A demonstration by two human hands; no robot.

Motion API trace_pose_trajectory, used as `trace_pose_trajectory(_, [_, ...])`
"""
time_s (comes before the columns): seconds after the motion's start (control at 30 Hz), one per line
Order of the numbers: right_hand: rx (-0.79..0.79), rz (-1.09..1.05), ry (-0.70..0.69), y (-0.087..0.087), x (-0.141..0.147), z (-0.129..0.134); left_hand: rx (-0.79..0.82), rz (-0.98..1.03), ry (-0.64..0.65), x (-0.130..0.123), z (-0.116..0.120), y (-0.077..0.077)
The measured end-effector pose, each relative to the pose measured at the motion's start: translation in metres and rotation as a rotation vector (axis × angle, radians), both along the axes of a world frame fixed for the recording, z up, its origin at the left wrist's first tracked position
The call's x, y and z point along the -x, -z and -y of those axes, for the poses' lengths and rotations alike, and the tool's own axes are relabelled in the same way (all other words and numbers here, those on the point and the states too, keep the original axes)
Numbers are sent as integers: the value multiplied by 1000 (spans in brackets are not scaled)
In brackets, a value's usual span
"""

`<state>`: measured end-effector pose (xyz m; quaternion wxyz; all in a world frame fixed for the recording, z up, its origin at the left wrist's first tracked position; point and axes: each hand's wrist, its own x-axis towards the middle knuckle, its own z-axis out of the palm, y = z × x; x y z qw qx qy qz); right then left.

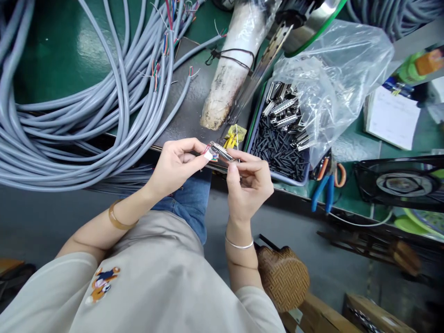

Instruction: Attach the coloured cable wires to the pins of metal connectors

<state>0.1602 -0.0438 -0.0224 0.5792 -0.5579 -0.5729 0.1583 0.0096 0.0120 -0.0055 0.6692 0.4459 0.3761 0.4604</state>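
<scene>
Above the bench's front edge, my right hand (250, 181) pinches the right end of a metal multi-pin connector (222, 151) between thumb and fingers. My left hand (178, 165) is closed at the connector's left end, its thumb and forefinger on thin coloured wires (214, 157). A red wire shows by the left fingertips, and something white covers the left thumb tip. Whether the wires are joined to the pins is too small to tell. Just behind the connector lies a yellow piece (233, 138) on the bench.
Grey cables (121, 92) with stripped ends lie at left. A plastic-wrapped white roll (231, 69) points toward me. On the right, a bin (258, 127) holds connectors and short black tubes beneath a clear bag (333, 78). Blue-handled pliers (324, 189) hang over the edge, near a black fan (398, 182).
</scene>
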Motion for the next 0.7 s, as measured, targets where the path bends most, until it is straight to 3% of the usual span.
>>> trace_pose_trajectory(0.7, [-116, 167, -9, -7, -6, -19, -47, -129, -58, -3, -10, -5])
